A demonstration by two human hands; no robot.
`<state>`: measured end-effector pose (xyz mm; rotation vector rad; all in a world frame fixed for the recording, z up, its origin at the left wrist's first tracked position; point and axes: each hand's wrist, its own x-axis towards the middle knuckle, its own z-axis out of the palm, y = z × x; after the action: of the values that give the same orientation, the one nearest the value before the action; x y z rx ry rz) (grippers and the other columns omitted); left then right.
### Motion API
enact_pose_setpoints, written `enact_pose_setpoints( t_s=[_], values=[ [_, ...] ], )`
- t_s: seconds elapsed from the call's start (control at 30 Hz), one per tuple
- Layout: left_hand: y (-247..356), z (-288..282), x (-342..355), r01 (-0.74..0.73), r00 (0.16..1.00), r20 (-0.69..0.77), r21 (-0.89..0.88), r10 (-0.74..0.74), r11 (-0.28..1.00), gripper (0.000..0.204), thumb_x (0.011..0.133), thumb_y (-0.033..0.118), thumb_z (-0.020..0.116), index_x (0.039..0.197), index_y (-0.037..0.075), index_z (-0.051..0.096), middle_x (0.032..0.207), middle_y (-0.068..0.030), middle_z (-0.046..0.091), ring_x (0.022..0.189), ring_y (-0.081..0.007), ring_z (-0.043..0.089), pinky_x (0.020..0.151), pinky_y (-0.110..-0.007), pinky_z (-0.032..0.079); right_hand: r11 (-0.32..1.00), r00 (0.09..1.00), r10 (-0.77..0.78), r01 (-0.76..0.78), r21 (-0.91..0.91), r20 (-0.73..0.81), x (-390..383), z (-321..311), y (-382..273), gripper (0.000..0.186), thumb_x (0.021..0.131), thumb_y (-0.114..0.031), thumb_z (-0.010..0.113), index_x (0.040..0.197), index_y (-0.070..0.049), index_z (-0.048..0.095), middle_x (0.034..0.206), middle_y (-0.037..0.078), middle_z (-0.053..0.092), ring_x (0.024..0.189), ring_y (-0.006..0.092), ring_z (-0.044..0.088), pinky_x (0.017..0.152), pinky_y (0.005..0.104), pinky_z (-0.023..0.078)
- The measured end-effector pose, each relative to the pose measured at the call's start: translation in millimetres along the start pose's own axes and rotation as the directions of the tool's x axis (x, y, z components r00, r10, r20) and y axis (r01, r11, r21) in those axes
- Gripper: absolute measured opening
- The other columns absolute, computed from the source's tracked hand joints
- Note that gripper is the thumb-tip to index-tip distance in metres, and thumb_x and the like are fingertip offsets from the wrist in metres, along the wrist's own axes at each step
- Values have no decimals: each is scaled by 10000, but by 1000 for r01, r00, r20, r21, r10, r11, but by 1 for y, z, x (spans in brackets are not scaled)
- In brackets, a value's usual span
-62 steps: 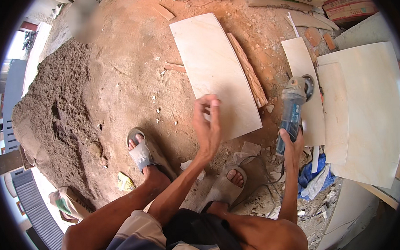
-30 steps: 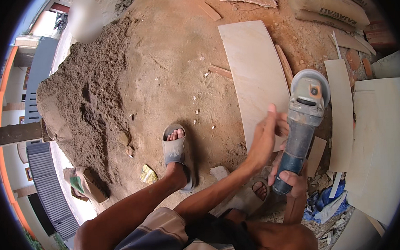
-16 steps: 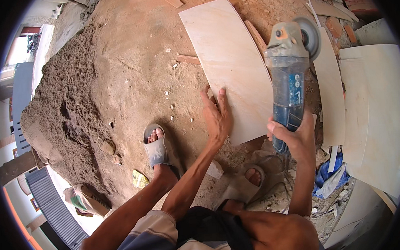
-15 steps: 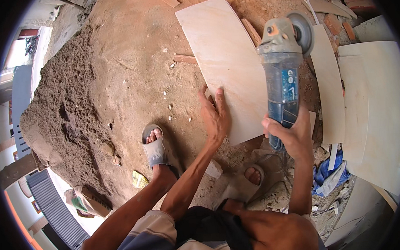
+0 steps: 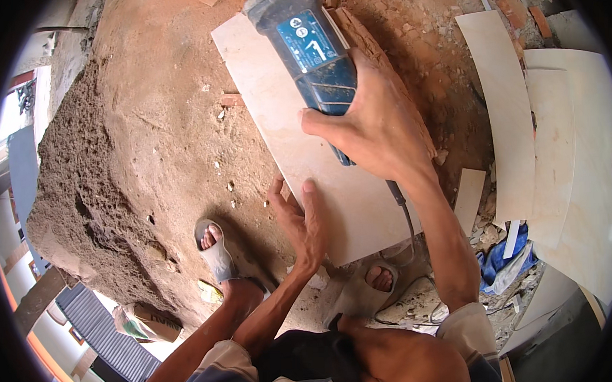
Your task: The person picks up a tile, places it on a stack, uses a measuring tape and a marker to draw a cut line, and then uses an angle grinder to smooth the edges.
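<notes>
My right hand [image 5: 371,127] is closed round the body of a blue-and-grey angle grinder [image 5: 292,41], held over the upper part of a cream marbled tile [image 5: 348,216] lying on the ground; its cord hangs below my wrist. The grinder's head is partly cut off at the top edge, so its disc is hard to make out. My left hand [image 5: 297,219] grips the tile's lower left edge, thumb on the face and fingers beside the edge. A rough reddish slab [image 5: 419,128] runs along the tile's right side, partly behind my right hand.
Cream tiles and strips [image 5: 571,166] lie at the right, with a blue cloth [image 5: 500,257] below. A sand mound [image 5: 94,193] is at the left, a sack [image 5: 148,321] at lower left. My sandalled feet [image 5: 220,256] stand close below the tile. Brick pieces [image 5: 517,14] lie at upper right.
My right hand has carried the grinder up and leftward over the tile and turned it. My left hand has come onto the tile's edge and appears lower in view, with the tile.
</notes>
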<state>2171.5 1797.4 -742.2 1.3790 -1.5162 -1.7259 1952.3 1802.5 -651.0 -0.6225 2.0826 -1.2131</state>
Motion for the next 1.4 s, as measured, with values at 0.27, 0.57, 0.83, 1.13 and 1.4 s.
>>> enact_pose_setpoints(
  t_s=[0.27,0.57,0.83,1.13,1.4],
  values=[
    [22,9,9,109,990,66,220,-126,969,789,1095,427,675,1603,-71,336,1462,-245,543,1322,-293,549,1162,-441,420,997,998,-62,62,45,-19,57,13,10,625,765,-275,845,1231,68,610,960,222,721,840,333,741,815,456,602],
    [26,5,10,199,976,42,232,-215,952,832,1074,476,688,1593,-71,337,1428,-245,551,1300,-297,560,1132,-452,440,997,996,-51,47,-57,-70,83,23,15,568,765,-346,871,1149,18,665,923,150,712,797,263,714,777,417,580],
    [17,4,10,236,969,29,166,-244,957,803,1048,426,744,1555,-52,345,1367,-220,566,1247,-279,567,1098,-449,458,999,999,-7,5,-47,-38,89,24,15,555,775,-334,872,1157,9,663,914,138,709,782,245,710,758,404,583],
    [14,2,10,193,980,9,200,-198,961,793,1039,400,762,1546,-51,353,1357,-215,573,1227,-273,576,1076,-444,472,999,999,-40,39,-35,-36,95,26,17,514,792,-307,881,1138,7,667,898,121,701,760,223,698,739,391,579],
    [17,3,11,211,976,5,195,-216,958,782,1035,403,768,1533,-46,365,1338,-212,578,1217,-271,576,1070,-448,473,1000,1000,10,-10,-26,9,98,24,14,511,801,-305,877,1147,10,671,908,123,702,787,230,704,759,395,581]
  ],
)
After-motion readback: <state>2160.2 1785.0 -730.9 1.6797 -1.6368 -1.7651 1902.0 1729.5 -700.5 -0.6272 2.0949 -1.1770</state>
